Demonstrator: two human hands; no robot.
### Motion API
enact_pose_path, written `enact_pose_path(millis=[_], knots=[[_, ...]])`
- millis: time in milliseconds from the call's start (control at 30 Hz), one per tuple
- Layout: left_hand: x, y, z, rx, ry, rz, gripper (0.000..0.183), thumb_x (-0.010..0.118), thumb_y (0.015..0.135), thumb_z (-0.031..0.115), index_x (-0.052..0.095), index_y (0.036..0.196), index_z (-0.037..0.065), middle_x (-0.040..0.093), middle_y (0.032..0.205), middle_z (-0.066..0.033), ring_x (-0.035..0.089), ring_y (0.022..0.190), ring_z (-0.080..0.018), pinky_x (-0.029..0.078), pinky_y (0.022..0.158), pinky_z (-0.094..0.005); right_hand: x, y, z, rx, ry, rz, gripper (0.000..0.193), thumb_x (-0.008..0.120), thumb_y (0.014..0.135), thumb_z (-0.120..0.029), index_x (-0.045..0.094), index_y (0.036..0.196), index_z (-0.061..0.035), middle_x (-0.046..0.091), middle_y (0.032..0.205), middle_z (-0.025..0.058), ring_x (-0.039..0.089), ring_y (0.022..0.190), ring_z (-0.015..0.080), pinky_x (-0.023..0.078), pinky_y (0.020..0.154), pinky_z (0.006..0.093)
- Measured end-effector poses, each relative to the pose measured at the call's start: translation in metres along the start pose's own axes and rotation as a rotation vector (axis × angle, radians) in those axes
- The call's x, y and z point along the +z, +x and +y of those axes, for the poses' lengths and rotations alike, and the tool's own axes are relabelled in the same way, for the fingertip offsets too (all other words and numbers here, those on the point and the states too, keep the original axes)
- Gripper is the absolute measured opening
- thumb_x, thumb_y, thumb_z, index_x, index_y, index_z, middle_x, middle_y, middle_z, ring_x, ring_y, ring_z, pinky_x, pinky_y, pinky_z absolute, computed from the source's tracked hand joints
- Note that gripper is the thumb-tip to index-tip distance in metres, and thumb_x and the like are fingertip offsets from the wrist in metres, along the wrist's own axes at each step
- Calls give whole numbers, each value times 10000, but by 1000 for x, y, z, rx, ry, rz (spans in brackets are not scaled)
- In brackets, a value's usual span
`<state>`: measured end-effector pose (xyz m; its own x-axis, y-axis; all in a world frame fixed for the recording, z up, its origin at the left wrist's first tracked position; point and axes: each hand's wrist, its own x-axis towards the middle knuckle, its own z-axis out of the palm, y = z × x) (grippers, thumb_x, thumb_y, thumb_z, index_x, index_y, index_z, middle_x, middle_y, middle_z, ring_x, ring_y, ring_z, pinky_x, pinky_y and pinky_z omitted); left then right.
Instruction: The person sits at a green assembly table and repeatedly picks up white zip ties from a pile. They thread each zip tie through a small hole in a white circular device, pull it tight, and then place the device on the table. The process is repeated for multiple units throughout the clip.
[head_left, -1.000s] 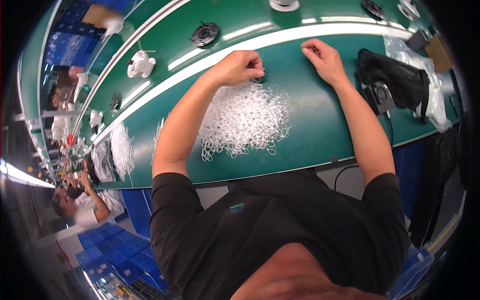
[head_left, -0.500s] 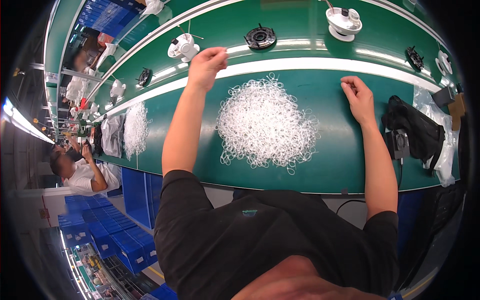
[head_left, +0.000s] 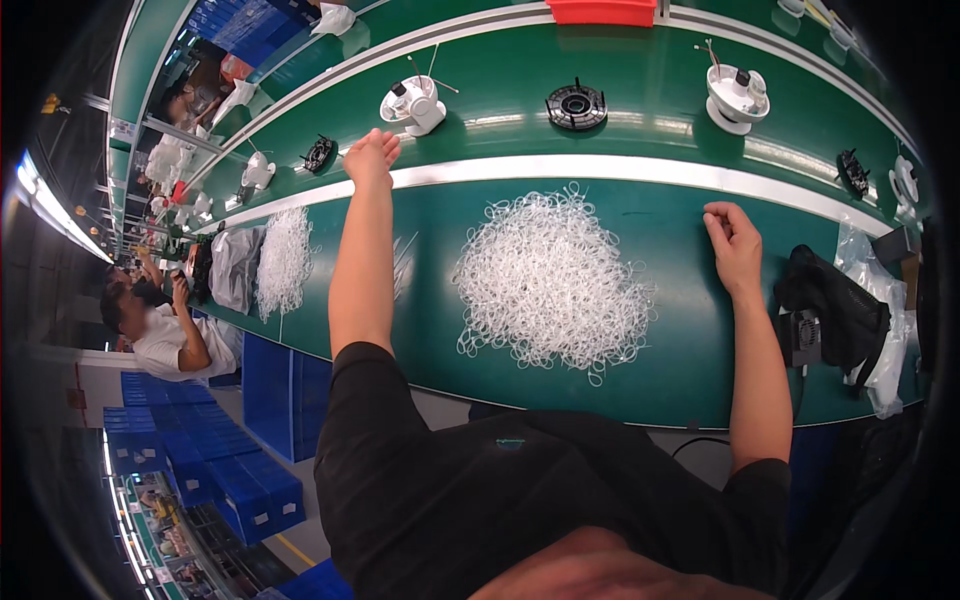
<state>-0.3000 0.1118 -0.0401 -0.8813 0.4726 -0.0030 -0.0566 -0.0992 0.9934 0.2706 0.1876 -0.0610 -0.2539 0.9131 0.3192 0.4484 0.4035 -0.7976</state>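
A big heap of small white plastic loops with thin tails, like looped cable ties (head_left: 555, 285), lies on the green table (head_left: 680, 340) between my arms. My left hand (head_left: 371, 160) is raised over the white rail at the table's far side, below a white fan motor unit (head_left: 415, 106) with wires sticking up. Its fingers are stretched out, and I see nothing held. My right hand (head_left: 737, 245) hovers right of the heap, fingers loosely bent and nothing visible in them. Several thin straight white strips (head_left: 403, 265) lie beside my left forearm.
Along the green belt beyond the rail (head_left: 600, 168) stand a black round grille part (head_left: 577, 106) and another white motor unit (head_left: 738, 98). A red bin (head_left: 602, 11) is farther back. At right are a black bag (head_left: 835, 305) and clear plastic (head_left: 885, 360). A co-worker (head_left: 165, 335) sits at left.
My left hand has drawn back leftward from the belt and its pinched fingers have spread. The view has shifted, bringing the red bin in. My right hand stays much the same.
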Motion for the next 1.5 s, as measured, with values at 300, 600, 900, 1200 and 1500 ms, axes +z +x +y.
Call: enact_pose_path(millis=[300,600,900,1200,1500], knots=[[13,38,3,-235,-4,-184,371,590,972,191,516,1089,-153,642,1022,-251,711,809,-324,630,609,-357,-1,-12,-23,-60,8,11,153,666,919,-173,707,977,-37,627,826,48,530,670,122,433,624,265],[57,-100,51,-152,-86,-445,257,523,933,25,494,1094,-173,631,1057,-266,694,906,-327,630,753,-350,0,-31,-83,-214,97,-163,316,556,984,-236,649,1170,0,643,996,149,613,905,288,470,817,350],[154,-291,56,-270,97,-930,251,540,951,80,561,1109,-114,679,1024,-196,710,853,-259,619,725,-298,-13,8,-87,73,218,-1,420,478,1008,-352,654,1095,20,660,1022,215,627,958,373,471,854,417],[183,-346,34,-337,249,-1126,226,581,925,71,588,1045,-121,691,965,-184,715,781,-227,614,654,-268,-50,9,-64,41,113,154,275,612,957,-268,730,1081,-52,610,893,89,601,835,196,477,795,303],[195,-318,31,-170,378,-1231,286,631,963,201,611,1090,-54,678,930,-98,665,731,-147,567,617,-256,-57,14,-51,130,262,-114,262,597,965,-217,715,1125,-47,688,899,63,623,837,128,500,762,278]])
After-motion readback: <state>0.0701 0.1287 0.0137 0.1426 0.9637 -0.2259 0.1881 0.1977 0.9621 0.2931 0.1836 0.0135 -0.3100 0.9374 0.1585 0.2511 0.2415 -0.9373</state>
